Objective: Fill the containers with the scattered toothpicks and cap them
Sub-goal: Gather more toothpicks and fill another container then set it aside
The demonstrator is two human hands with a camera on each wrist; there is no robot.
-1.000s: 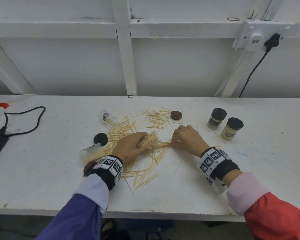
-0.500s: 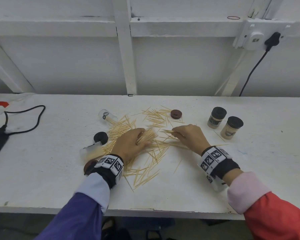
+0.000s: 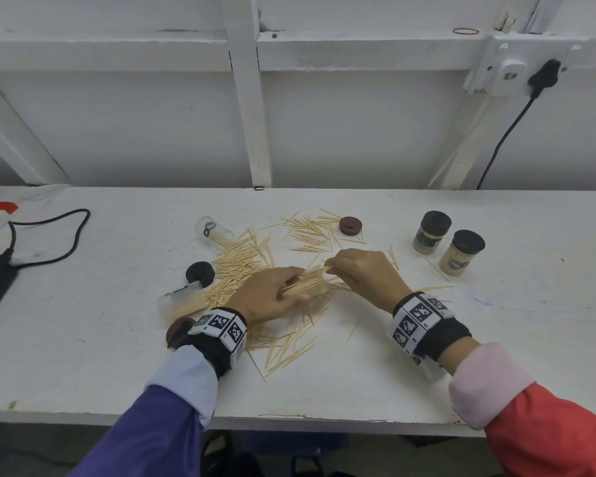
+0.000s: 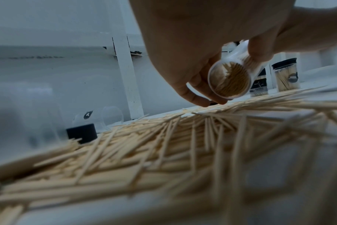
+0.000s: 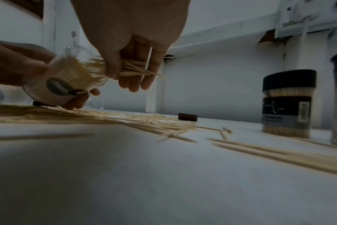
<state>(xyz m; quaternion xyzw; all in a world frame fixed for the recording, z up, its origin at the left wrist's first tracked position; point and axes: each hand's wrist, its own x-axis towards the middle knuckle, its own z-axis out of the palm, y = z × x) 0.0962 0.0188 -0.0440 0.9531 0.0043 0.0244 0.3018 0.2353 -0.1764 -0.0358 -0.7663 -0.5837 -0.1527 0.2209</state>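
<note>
White painted counter (image 3: 427, 373) set against a white panelled wall with an upright post (image 3: 246, 98); a socket box with a black plug (image 3: 544, 75) is fixed at upper right, and a black cable (image 3: 49, 242) lies at far left. Loose toothpicks (image 3: 241, 263) are scattered over the middle of the counter. The left hand (image 3: 269, 297) grips a clear container (image 4: 229, 79) tilted on its side (already part filled), its open mouth toward the right hand (image 3: 362, 273), which pinches a small bundle of toothpicks (image 5: 132, 68) at that mouth. Two capped containers (image 3: 448, 246) stand upright at right; an uncapped one (image 3: 214, 228) lies at the back left, another (image 3: 183, 299) beside a black cap (image 3: 200, 271), and a brown cap (image 3: 350, 224) sits behind the scatter. Compared with half a second earlier, the right hand has lifted from the counter to the container's mouth.
</note>
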